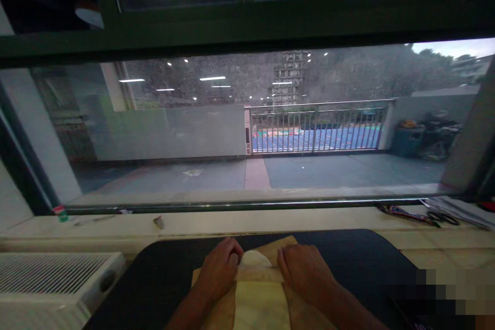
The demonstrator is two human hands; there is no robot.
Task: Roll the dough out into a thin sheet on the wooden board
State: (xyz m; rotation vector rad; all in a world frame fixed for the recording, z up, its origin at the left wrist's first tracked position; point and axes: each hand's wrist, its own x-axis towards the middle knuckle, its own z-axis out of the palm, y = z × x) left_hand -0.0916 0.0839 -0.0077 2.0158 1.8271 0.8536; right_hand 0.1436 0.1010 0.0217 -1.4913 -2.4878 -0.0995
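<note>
On the dark table [170, 268] lies a tan sheet [220, 314], perhaps paper, with one corner sticking up past my right hand. Over it runs a long pale yellow strip [261, 307], whose whitish rounded end [255, 258] shows at the far side. A pale tan band [259, 275] crosses the strip between my hands; I cannot tell whether it is a fold or a separate piece. At its left end my left hand [222, 268] is closed, fingers curled. My right hand [305, 268] is closed at the other end, fingertips bent down. Both grips are partly hidden.
A ledge [270, 221] runs below a wide window behind the table. Scissors [443, 218], a dark patterned packet [408, 214] and papers [462, 211] lie at its right; a small green bottle [61, 213] stands left. A white radiator [58, 289] is at the left.
</note>
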